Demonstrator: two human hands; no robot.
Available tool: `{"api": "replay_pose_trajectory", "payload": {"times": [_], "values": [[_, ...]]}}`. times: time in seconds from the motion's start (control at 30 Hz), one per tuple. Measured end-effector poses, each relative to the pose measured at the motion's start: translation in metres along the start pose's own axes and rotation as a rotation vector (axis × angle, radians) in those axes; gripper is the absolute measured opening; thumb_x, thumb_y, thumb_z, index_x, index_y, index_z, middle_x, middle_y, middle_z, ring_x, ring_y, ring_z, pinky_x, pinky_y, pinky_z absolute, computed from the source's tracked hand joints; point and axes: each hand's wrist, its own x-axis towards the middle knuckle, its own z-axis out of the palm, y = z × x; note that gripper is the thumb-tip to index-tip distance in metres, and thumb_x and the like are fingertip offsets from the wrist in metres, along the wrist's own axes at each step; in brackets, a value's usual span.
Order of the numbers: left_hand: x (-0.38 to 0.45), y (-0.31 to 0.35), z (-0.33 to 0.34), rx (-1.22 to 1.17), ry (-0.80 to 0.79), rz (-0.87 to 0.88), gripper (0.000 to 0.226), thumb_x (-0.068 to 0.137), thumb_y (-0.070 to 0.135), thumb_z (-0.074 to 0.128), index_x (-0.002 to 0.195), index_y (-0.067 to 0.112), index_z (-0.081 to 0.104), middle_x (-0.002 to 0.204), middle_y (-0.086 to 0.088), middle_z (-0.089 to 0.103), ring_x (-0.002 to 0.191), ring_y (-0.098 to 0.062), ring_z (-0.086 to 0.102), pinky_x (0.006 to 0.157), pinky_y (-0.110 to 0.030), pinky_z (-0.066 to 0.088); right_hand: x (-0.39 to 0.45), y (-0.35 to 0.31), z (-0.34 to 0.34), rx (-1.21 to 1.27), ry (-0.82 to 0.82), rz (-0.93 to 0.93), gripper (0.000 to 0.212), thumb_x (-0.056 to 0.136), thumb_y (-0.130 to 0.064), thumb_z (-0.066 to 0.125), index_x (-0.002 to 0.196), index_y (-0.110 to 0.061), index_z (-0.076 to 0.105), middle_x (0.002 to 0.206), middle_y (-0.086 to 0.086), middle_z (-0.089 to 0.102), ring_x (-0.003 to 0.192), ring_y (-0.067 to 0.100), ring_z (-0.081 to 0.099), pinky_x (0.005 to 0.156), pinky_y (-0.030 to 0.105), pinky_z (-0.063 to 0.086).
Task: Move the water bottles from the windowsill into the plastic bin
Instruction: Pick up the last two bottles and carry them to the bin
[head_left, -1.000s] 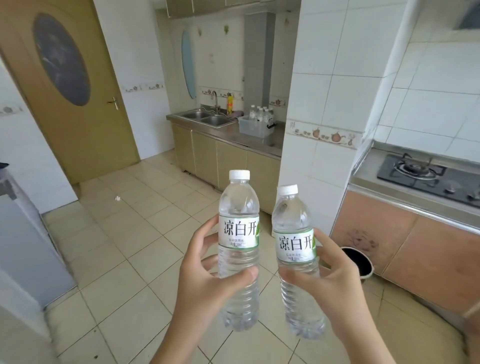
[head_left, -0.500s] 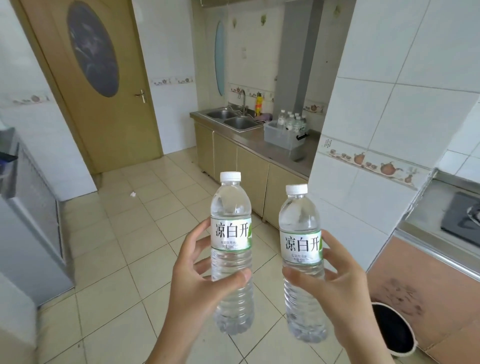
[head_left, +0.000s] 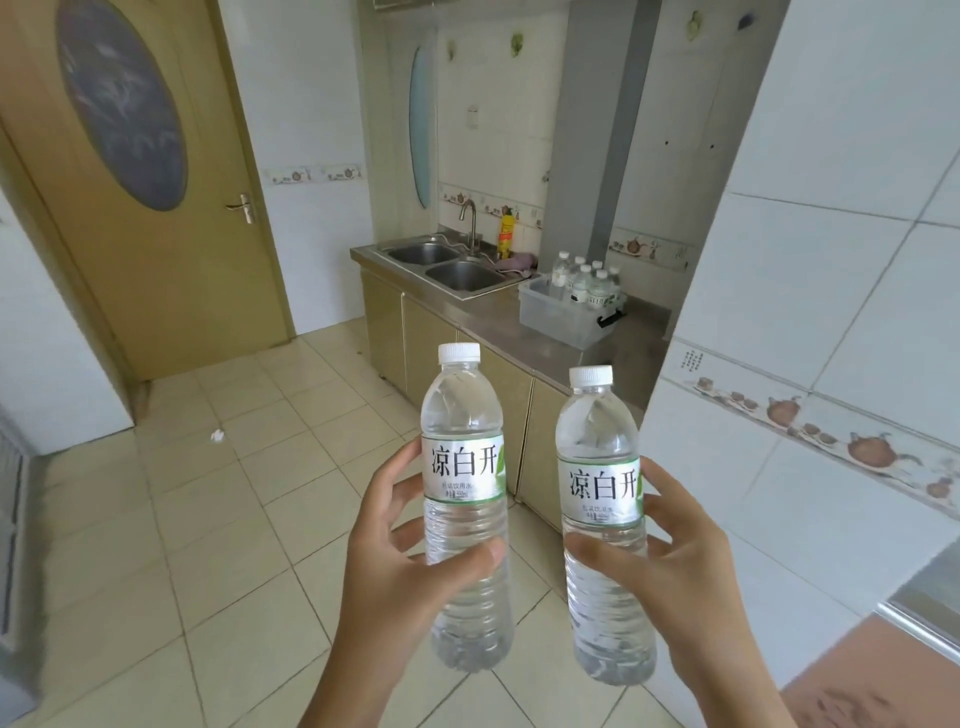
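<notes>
- The left hand (head_left: 410, 566) is wrapped around the lower half of one water bottle (head_left: 465, 499), thumb across the near side just below the label, fingers curled round the far side.
- The right hand (head_left: 675, 566) grips a second water bottle (head_left: 602, 525) the same way, thumb pressed on the ribbed part under the label.
- Both bottles are held upright above the tiled floor (head_left: 171, 519), close beside each other but not touching; each has a white cap, clear water and a white label with a green edge.
- The plastic bin (head_left: 563, 317) sits on the steel bench (head_left: 498, 332) in the far middle of the scene, to the right of the double sink (head_left: 447, 265).
- Several more capped bottles (head_left: 584, 280) stand upright inside the bin, grouped toward its far end; the near end of the bin looks bare.
- A yellow bottle (head_left: 506, 234) stands behind the sink beside the tap (head_left: 470, 221), and a pinkish cloth (head_left: 514, 262) lies at the sink's right edge.
- A wooden door (head_left: 156, 197) with an oval window fills the far left.
- A white tiled wall (head_left: 831, 260) with a teapot border rises on the right, near the right-hand bottle.
</notes>
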Motion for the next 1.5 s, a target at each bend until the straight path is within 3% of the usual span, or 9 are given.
{"api": "replay_pose_trajectory", "payload": {"times": [0.1, 0.3, 0.43, 0.57, 0.7, 0.9, 1.13, 1.33, 1.5], "values": [[0.052, -0.011, 0.014, -0.008, -0.011, 0.001, 0.096, 0.038, 0.034, 0.093, 0.120, 0.064, 0.053, 0.120, 0.021, 0.068, 0.109, -0.018, 0.068, 0.084, -0.041, 0.058, 0.053, 0.009, 0.008, 0.017, 0.003, 0.013, 0.075, 0.052, -0.009, 0.092, 0.093, -0.065, 0.062, 0.089, -0.021, 0.072, 0.073, 0.004, 0.071, 0.053, 0.012, 0.052], [0.154, -0.052, 0.053, -0.003, 0.026, -0.009, 0.092, 0.037, 0.036, 0.092, 0.115, 0.068, 0.053, 0.119, 0.026, 0.068, 0.108, -0.011, 0.068, 0.087, -0.042, 0.056, 0.172, 0.047, 0.019, 0.041, -0.030, 0.032, 0.072, 0.053, -0.009, 0.092, 0.111, -0.043, 0.066, 0.095, -0.007, 0.075, 0.079, 0.011, 0.073, 0.062, 0.022, 0.057], [0.237, -0.076, 0.087, 0.001, 0.061, -0.009, 0.093, 0.036, 0.034, 0.092, 0.112, 0.069, 0.054, 0.117, 0.025, 0.069, 0.103, -0.006, 0.070, 0.077, -0.032, 0.057, 0.271, 0.075, 0.025, 0.033, -0.057, 0.030, 0.072, 0.055, -0.007, 0.091, 0.113, -0.039, 0.066, 0.096, -0.009, 0.076, 0.085, 0.012, 0.072, 0.069, 0.027, 0.057], [0.319, -0.086, 0.115, 0.010, 0.098, -0.012, 0.096, 0.036, 0.034, 0.093, 0.116, 0.067, 0.053, 0.119, 0.021, 0.069, 0.106, -0.016, 0.070, 0.081, -0.037, 0.057, 0.368, 0.090, 0.031, 0.018, -0.099, 0.034, 0.068, 0.055, -0.007, 0.091, 0.113, -0.033, 0.067, 0.097, -0.008, 0.076, 0.088, 0.012, 0.071, 0.063, 0.020, 0.055], [0.391, -0.094, 0.135, 0.018, 0.128, -0.026, 0.096, 0.036, 0.032, 0.093, 0.117, 0.065, 0.054, 0.118, 0.020, 0.069, 0.106, -0.018, 0.070, 0.080, -0.038, 0.059, 0.443, 0.100, 0.043, 0.017, -0.103, 0.054, 0.068, 0.054, -0.007, 0.091, 0.112, -0.034, 0.066, 0.097, -0.003, 0.076, 0.092, 0.019, 0.071, 0.078, 0.039, 0.057], [0.493, -0.124, 0.155, -0.005, 0.126, -0.080, 0.096, 0.034, 0.031, 0.093, 0.116, 0.064, 0.055, 0.117, 0.020, 0.069, 0.105, -0.018, 0.070, 0.088, -0.052, 0.058, 0.539, 0.133, 0.062, 0.017, -0.033, 0.098, 0.074, 0.052, -0.007, 0.093, 0.116, -0.032, 0.065, 0.096, -0.005, 0.076, 0.086, 0.014, 0.072, 0.078, 0.038, 0.057], [0.641, -0.176, 0.175, -0.026, -0.025, -0.095, 0.094, 0.034, 0.029, 0.092, 0.114, 0.064, 0.056, 0.113, 0.021, 0.069, 0.094, -0.006, 0.073, 0.067, -0.027, 0.059, 0.658, 0.174, 0.096, 0.011, 0.108, 0.168, 0.074, 0.046, -0.010, 0.093, 0.104, -0.045, 0.062, 0.094, -0.004, 0.076, 0.083, 0.011, 0.072, 0.076, 0.036, 0.057], [0.763, -0.201, 0.215, -0.053, -0.199, -0.130, 0.093, 0.037, 0.027, 0.092, 0.116, 0.061, 0.057, 0.116, 0.021, 0.068, 0.100, -0.007, 0.071, 0.071, -0.029, 0.060, 0.746, 0.195, 0.114, -0.008, 0.246, 0.191, 0.083, 0.050, -0.011, 0.093, 0.119, -0.041, 0.058, 0.105, -0.009, 0.068, 0.091, 0.001, 0.065, 0.071, 0.022, 0.050], [0.841, -0.227, 0.265, -0.078, -0.341, -0.229, 0.106, 0.037, 0.027, 0.094, 0.129, 0.056, 0.050, 0.122, 0.016, 0.067, 0.103, -0.010, 0.070, 0.081, -0.037, 0.060, 0.806, 0.222, 0.117, -0.037, 0.349, 0.218, 0.085, 0.051, -0.008, 0.093, 0.117, -0.044, 0.052, 0.106, -0.012, 0.065, 0.099, -0.003, 0.060, 0.083, 0.027, 0.048]]}}
